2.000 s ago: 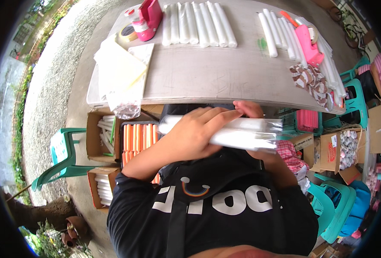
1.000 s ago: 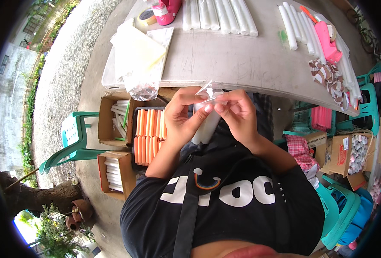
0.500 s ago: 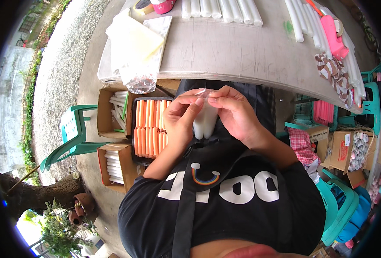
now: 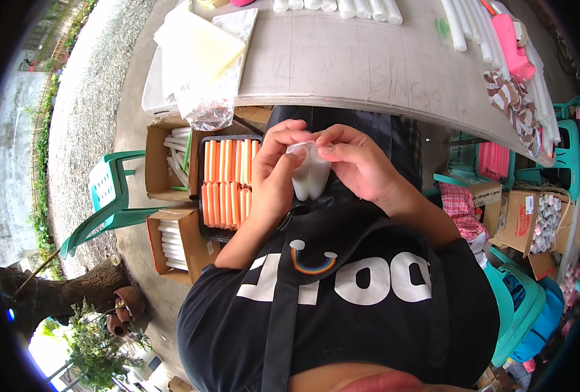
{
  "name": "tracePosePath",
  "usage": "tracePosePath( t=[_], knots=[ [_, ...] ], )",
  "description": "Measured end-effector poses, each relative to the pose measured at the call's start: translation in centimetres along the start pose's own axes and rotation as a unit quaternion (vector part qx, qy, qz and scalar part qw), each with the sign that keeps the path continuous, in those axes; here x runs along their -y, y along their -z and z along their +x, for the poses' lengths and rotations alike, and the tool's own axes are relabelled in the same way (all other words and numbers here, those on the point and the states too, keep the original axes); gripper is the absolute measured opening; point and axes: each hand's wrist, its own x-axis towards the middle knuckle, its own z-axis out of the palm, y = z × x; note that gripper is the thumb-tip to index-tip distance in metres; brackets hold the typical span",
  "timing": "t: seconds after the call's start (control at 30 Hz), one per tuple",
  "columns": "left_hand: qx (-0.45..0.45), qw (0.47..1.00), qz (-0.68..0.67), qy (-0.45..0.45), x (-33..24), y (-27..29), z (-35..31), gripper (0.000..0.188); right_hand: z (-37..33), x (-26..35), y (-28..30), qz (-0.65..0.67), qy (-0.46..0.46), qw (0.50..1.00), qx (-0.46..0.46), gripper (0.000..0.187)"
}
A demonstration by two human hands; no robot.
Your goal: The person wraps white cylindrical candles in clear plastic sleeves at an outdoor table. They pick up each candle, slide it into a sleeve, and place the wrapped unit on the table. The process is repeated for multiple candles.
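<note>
Left hand (image 4: 273, 173) and right hand (image 4: 362, 163) meet over the lap, just short of the table edge; each is partly curled, thumb and fingertips closed in a pinch on the upper, film end of a wrapped pair of white sticks (image 4: 311, 178). Remaining fingers are loosely bent.

Specimen: two smooth cylinders side by side, touching, milky white, blunt rounded ends toward the body. Wrapper is clear, glossy film, gathered at the pinched end; exact fold hidden by the fingers. Location: between the hands, above dark, slightly shiny cloth (image 4: 388, 150).

Surroundings: table (image 4: 316, 75) grey, hard, scuffed with scratches. At its left, thin pale-yellow sheets (image 4: 202, 49), flat and matte, near crumpled transparent film (image 4: 205, 114) overhanging the edge. Beside the left forearm, a black tray (image 4: 202, 196) holds slim orange sticks (image 4: 228, 160) in two rows. Brown cardboard box (image 4: 202, 251) contains white rods. Right side of table: pink, smooth tape dispenser (image 4: 512, 49); rumpled brown-and-white cloth (image 4: 512, 108).
</note>
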Motion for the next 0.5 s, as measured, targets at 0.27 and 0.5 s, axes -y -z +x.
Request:
tracePosePath(
  t=[0.27, 0.5],
  knots=[
    [0.218, 0.953, 0.114, -0.179, 1.8, 3.2, 2.2, 0.021, -1.0, 0.4, 1.7, -0.469, 0.314, 0.824, 0.047, 0.012],
    [0.144, 0.941, 0.249, -0.179, -0.9, 4.6, 1.2, 0.025, -3.3, 11.7, 1.7, -0.677, 0.456, 0.571, -0.083, 0.026]
  ],
)
